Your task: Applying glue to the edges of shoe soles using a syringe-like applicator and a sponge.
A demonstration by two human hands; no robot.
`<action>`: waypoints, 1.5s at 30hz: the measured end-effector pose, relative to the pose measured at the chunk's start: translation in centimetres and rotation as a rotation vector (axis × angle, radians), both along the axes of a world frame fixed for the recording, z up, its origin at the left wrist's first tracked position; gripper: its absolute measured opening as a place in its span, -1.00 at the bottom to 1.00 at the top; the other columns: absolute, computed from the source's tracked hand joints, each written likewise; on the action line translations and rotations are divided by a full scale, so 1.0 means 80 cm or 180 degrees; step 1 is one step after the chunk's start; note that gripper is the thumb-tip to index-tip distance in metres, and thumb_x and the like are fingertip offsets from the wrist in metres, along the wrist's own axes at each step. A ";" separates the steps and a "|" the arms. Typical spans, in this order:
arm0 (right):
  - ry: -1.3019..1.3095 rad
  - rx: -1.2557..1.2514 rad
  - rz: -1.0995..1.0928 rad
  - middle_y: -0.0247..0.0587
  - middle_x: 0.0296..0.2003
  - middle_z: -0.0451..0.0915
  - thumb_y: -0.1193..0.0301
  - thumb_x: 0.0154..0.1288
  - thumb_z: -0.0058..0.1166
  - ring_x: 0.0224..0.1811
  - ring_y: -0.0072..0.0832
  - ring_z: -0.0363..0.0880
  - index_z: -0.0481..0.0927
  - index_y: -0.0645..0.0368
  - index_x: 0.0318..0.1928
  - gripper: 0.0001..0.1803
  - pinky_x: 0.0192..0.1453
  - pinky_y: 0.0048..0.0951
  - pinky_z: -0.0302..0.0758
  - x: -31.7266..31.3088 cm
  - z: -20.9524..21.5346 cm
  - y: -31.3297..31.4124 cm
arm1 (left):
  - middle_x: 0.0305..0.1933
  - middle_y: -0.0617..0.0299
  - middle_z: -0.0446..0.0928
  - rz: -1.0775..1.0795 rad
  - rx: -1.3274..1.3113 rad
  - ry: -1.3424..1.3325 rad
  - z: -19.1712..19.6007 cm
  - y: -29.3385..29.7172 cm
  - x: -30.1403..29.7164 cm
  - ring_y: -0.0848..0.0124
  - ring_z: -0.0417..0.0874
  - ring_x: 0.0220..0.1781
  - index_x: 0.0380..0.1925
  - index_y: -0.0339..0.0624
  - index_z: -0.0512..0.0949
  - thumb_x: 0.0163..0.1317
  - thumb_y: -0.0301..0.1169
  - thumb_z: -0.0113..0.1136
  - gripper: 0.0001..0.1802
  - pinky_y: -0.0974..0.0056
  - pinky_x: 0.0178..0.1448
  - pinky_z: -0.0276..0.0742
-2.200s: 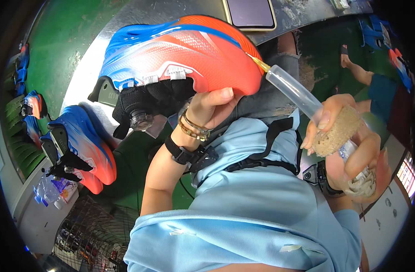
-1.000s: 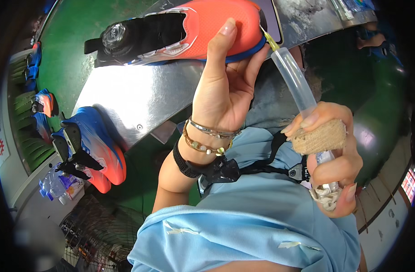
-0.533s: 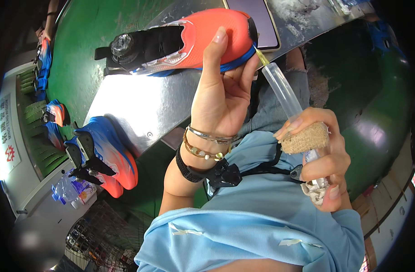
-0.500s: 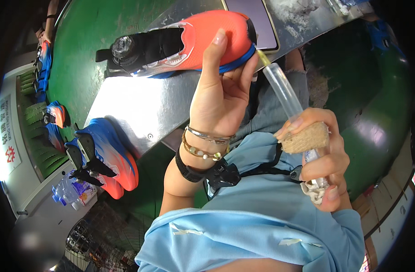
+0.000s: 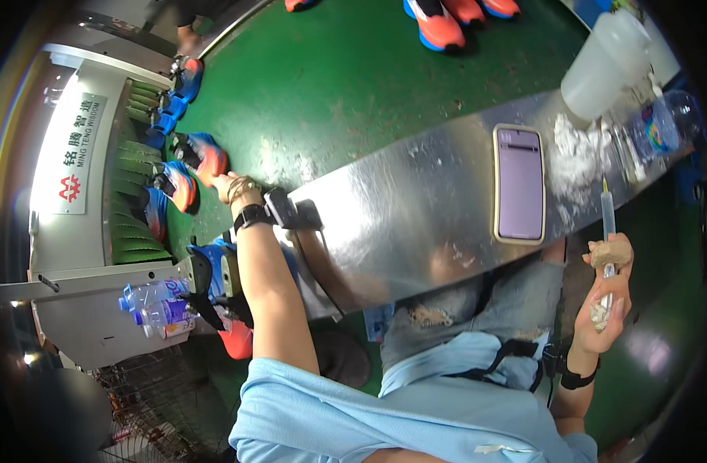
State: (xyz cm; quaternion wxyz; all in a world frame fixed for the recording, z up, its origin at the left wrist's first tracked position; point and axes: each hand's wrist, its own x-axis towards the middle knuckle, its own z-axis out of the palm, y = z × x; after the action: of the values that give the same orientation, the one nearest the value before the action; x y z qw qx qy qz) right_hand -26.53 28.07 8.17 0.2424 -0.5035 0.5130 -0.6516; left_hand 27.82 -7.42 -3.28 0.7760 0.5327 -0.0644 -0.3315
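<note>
At far left, my left hand [image 5: 224,187] reaches across to an orange-and-blue sports shoe [image 5: 204,157] on the green surface. Its fingers are at the toe, partly hidden by the wrist. On the right side, my right hand [image 5: 605,309] grips a clear syringe [image 5: 608,216] with a yellow needle tip pointing away from me. A rough tan block [image 5: 612,253] surrounds the barrel within the same grip, and whitish crumpled material [image 5: 600,310] shows by the palm.
A metal shelf [image 5: 399,216] holds a phone [image 5: 519,185], white fluff [image 5: 573,154], a white plastic bottle [image 5: 604,65] and a clear bottle [image 5: 666,123]. More shoes [image 5: 434,23] stand at the far side. Left is a machine with green strip curtains [image 5: 129,185]; another person's hand [image 5: 188,40] is beyond.
My left hand has carried the shoe from over the metal shelf to the green surface at left. My right hand, still gripping the syringe, is now farther from the shoe. The view has shifted.
</note>
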 end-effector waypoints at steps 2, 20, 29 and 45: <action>-0.0004 -0.0010 -0.0076 0.45 0.12 0.22 0.11 0.30 -0.28 0.09 0.02 0.38 0.38 0.23 -0.50 -0.56 0.06 -0.09 0.40 -0.012 -0.017 -0.017 | 0.35 0.09 0.29 0.0278 -0.0592 0.0056 0.000 -0.020 -0.011 0.24 0.39 0.31 0.29 -0.09 0.22 0.37 -0.16 -0.05 -0.46 0.16 0.38 0.31; -0.0220 0.0377 -0.0234 0.26 0.08 0.31 -0.03 0.31 -0.21 -0.01 -0.14 0.49 0.48 0.22 -0.57 -0.43 0.07 -0.23 0.41 -0.048 -0.023 0.001 | 0.01 -0.13 0.46 -0.2777 0.0770 0.0210 -0.005 -0.132 -0.569 0.09 0.55 0.01 0.00 -0.46 0.35 0.11 -0.13 0.37 -0.32 -0.04 0.04 0.66; -0.0345 0.0057 0.0309 0.27 0.07 0.35 0.11 0.30 -0.24 0.02 -0.17 0.44 0.45 0.22 -0.54 -0.54 0.08 -0.26 0.38 -0.051 -0.051 -0.006 | 0.34 0.10 0.28 -0.4713 -0.0599 0.0412 0.038 0.129 -0.314 0.26 0.37 0.31 0.35 -0.16 0.17 0.40 -0.23 0.00 -0.42 0.25 0.41 0.29; -0.0472 0.0065 0.0408 0.22 0.04 0.38 0.25 0.36 -0.32 0.05 -0.19 0.44 0.41 0.28 -0.51 -0.59 0.09 -0.31 0.41 -0.024 -0.059 -0.018 | -0.29 0.17 0.58 -0.2040 -0.0432 -0.1329 0.087 0.362 -0.168 0.47 0.60 -0.37 -0.06 -0.34 0.45 0.30 -0.39 0.14 -0.71 0.39 -0.28 0.56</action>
State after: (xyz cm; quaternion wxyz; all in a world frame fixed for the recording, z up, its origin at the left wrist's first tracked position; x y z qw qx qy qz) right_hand -28.47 26.61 3.44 0.3260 -0.4832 0.4669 -0.6650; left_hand 14.34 21.54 3.72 0.6368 0.4890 -0.4059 -0.4366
